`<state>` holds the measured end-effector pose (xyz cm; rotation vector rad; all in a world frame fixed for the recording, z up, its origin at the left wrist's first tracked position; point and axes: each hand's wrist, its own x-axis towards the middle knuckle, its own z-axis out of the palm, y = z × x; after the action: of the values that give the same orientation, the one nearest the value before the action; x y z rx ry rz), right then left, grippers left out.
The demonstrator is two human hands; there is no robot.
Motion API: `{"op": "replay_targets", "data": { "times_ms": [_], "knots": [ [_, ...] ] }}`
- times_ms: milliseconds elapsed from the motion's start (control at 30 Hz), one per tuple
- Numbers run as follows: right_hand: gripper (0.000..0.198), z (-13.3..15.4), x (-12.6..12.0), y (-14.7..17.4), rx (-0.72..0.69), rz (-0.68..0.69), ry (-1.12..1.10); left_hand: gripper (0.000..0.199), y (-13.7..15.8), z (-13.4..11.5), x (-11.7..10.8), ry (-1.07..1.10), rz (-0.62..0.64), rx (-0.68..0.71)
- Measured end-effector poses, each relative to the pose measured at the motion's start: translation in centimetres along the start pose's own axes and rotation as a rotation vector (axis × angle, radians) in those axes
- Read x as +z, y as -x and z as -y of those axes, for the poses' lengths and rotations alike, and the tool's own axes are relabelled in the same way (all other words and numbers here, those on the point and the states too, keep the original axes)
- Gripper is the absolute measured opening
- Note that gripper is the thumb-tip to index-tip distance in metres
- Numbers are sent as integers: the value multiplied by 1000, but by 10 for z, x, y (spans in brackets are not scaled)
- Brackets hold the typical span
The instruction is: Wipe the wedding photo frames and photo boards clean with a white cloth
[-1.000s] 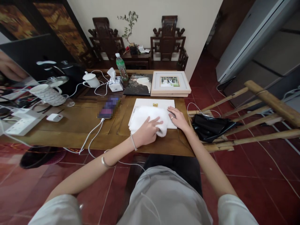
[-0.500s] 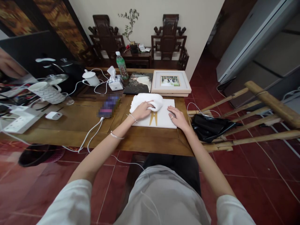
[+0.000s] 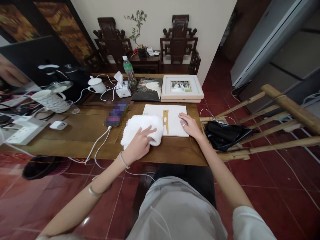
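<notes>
My left hand (image 3: 139,144) is on a fluffy white towel (image 3: 142,125), fingers over its top and the towel bunched under them. The towel overlaps the left part of a flat white panel (image 3: 176,121) and the bare wood beside it. A long tan cat figure (image 3: 165,121) is printed on the panel, its lower left side close to the towel. At the panel's right edge rests my right hand (image 3: 189,125), fingers stretched out flat, with a ring on one. Whether the panel is a board or a book cover, I cannot tell.
Behind the panel lie a framed photo (image 3: 182,87) and a dark picture panel (image 3: 147,89). A bottle (image 3: 129,70), tissue box (image 3: 123,88), lidded cup (image 3: 97,84), phone (image 3: 115,114) and power strip (image 3: 23,130) stand or lie leftward. A bamboo rack (image 3: 280,123) is on the right.
My left hand has drawn the towel left and toward me, off the middle of the panel, uncovering the cat's head and body. My right hand stays on the panel's right edge.
</notes>
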<state>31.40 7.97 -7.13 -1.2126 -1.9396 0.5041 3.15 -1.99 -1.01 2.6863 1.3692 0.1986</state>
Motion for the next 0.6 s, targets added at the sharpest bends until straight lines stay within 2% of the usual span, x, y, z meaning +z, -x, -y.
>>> {"op": "replay_targets", "data": {
  "times_ms": [133, 333, 433, 533, 600],
  "knots": [
    [35, 0, -1, 0, 6, 0, -7, 45, -5, 9, -3, 34, 14, 10],
    [35, 0, -1, 0, 6, 1, -21, 42, -59, 50, 1, 31, -7, -35],
    [35, 0, -2, 0, 3, 3, -18, 45, -83, 62, 9, -4, -53, -72],
    [34, 0, -2, 0, 3, 1, -5, 45, -90, 63, 16, -59, -104, -110],
    [34, 0, -1, 0, 1, -1, 1, 43, -82, 59, 19, -87, -117, -121]
  ]
}}
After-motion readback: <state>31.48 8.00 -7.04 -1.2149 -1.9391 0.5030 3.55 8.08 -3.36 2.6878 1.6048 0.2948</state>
